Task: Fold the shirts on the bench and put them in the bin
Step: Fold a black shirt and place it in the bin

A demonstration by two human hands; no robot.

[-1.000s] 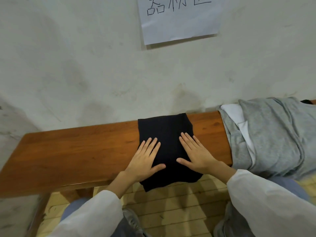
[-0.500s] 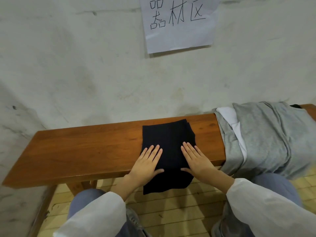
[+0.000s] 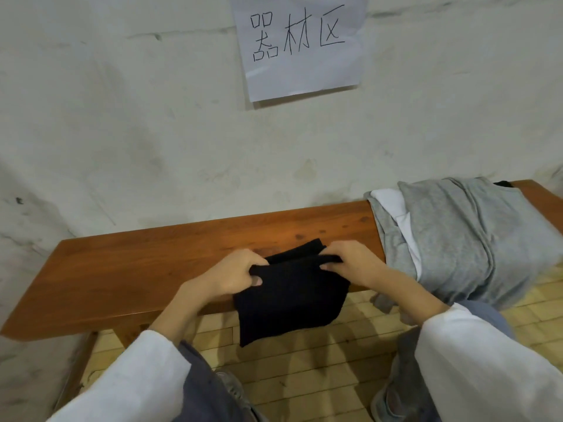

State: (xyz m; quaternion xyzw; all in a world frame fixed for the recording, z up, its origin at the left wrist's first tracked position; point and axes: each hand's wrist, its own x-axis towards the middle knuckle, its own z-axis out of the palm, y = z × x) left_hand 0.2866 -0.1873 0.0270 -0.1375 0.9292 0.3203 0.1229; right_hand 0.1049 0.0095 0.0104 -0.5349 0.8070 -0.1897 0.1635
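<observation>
A folded black shirt (image 3: 289, 296) lies at the front edge of the wooden bench (image 3: 131, 269), its lower part hanging over the edge. My left hand (image 3: 234, 274) grips its left side with curled fingers and thumb. My right hand (image 3: 350, 261) pinches its upper right edge, which is raised off the wood. A pile of grey shirts (image 3: 457, 239) with a white one (image 3: 393, 205) tucked in it covers the bench's right part. No bin is in view.
A plaster wall (image 3: 152, 132) rises right behind the bench, with a paper sign (image 3: 298, 44) taped to it. Pale wood flooring (image 3: 320, 360) and my knees lie below the bench's front edge.
Both hands lay flat on the black shirt before; now their fingers have curled round its sides and its far edge has been pulled toward me. The camera has tilted upward.
</observation>
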